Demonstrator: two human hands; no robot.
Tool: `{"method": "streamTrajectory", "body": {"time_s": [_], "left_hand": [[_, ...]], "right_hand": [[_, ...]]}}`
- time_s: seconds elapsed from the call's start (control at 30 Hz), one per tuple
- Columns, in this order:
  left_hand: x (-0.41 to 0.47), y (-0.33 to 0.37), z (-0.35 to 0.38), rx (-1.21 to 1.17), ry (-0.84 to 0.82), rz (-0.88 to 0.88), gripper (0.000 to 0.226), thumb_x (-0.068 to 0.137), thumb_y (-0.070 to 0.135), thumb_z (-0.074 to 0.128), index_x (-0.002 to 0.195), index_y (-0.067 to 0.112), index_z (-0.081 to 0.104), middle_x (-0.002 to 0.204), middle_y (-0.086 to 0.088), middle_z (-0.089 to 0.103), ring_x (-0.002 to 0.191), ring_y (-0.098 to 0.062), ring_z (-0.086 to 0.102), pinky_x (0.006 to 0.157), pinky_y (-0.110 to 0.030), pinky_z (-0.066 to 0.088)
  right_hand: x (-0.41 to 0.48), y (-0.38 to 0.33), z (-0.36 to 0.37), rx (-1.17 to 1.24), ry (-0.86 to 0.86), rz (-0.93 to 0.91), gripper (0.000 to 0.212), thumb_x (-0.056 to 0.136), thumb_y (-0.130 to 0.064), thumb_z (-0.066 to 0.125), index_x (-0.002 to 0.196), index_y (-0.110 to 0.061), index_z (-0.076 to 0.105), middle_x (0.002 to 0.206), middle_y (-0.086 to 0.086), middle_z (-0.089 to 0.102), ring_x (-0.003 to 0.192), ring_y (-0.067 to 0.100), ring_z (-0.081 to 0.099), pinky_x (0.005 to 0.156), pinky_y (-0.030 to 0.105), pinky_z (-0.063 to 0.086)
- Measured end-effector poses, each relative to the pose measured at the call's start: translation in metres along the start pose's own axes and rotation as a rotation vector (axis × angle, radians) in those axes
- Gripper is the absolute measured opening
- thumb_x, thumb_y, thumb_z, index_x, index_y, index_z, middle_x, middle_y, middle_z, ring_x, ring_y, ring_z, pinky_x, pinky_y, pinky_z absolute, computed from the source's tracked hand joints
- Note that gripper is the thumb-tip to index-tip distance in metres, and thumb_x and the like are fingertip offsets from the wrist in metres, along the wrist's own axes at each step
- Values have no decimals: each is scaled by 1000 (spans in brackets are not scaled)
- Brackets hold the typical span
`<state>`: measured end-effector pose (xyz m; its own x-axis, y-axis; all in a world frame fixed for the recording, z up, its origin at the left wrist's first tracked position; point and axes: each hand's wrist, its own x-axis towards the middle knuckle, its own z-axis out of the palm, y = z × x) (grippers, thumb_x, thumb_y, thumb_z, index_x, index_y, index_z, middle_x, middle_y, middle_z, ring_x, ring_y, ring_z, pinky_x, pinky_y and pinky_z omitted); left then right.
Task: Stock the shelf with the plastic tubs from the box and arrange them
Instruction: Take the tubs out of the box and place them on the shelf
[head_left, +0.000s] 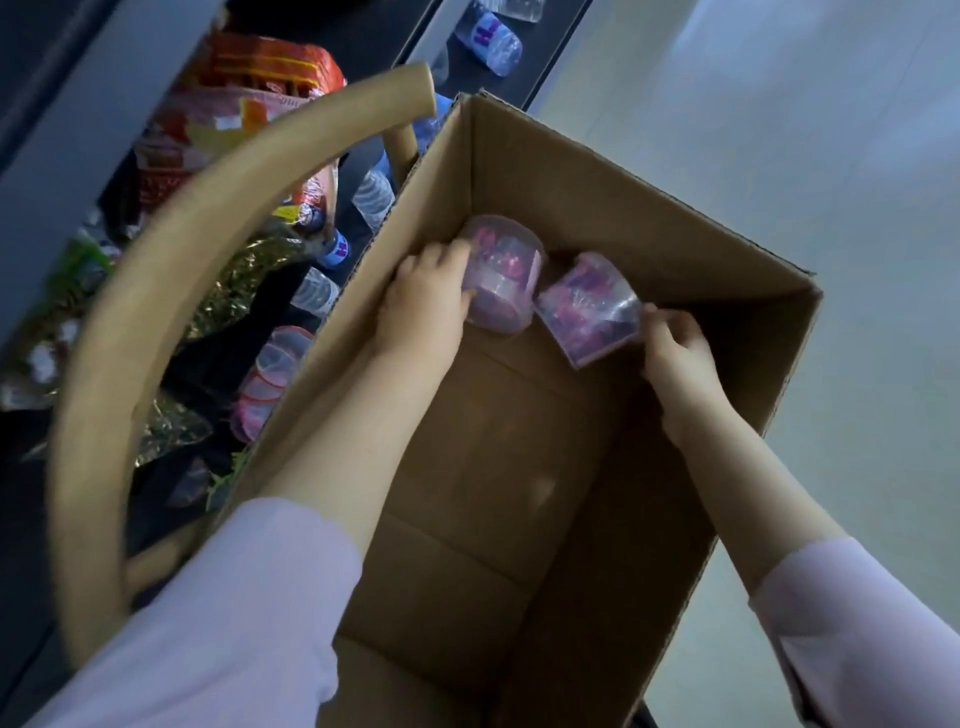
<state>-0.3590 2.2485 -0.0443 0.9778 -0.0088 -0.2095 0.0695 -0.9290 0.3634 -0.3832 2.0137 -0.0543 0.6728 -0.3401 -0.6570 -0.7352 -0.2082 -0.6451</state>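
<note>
On the dark shelf (62, 119) at left, clear plastic tubs with pink lids (270, 374) already lie. In the open brown cardboard box (524, 467), the left hand (423, 299) clasps one clear pink-filled tub (501, 273); the right hand (675, 345) pinches another (589, 309). This looks like the pickup step; next, both likely need lifting over the box wall to the shelf.

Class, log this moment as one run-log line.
left hand: on tub | right hand: on second tub | both inside box
</note>
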Motion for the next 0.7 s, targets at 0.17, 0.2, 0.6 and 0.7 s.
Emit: {"method": "streamTrajectory", "body": {"time_s": [0.17,0.2,0.6,0.7], "left_hand": [[-39,-5,4,51,87,-12,40,93,25,56,131,10,55,113,-14,58,104,-33,49,80,-41,40],[-51,-7,5,22,92,-30,39,94,26,56,129,9,56,112,-14,59,104,-33,50,80,-41,41],[-163,-42,38,-779,-11,-683,33,90,36,63,116,17,66,112,0,61,106,-16,60,78,-18,44],[-173,-42,47,-1000,-129,-773,55,85,44,66,135,29,50,128,6,55,115,-11,54,88,-25,48]], "right_hand": [[-10,1,3,203,-156,243,47,93,-56,49,125,-23,56,115,-1,66,106,22,63,91,41,51],[-13,2,3,252,-192,259,47,94,-55,50,128,-23,55,118,0,66,106,23,65,89,40,52],[-27,14,6,176,-373,105,74,92,-42,61,151,-45,15,126,2,64,96,20,73,95,41,51],[-23,9,9,142,-432,76,77,93,-30,63,152,-40,16,123,4,65,97,19,72,87,35,54]]}}
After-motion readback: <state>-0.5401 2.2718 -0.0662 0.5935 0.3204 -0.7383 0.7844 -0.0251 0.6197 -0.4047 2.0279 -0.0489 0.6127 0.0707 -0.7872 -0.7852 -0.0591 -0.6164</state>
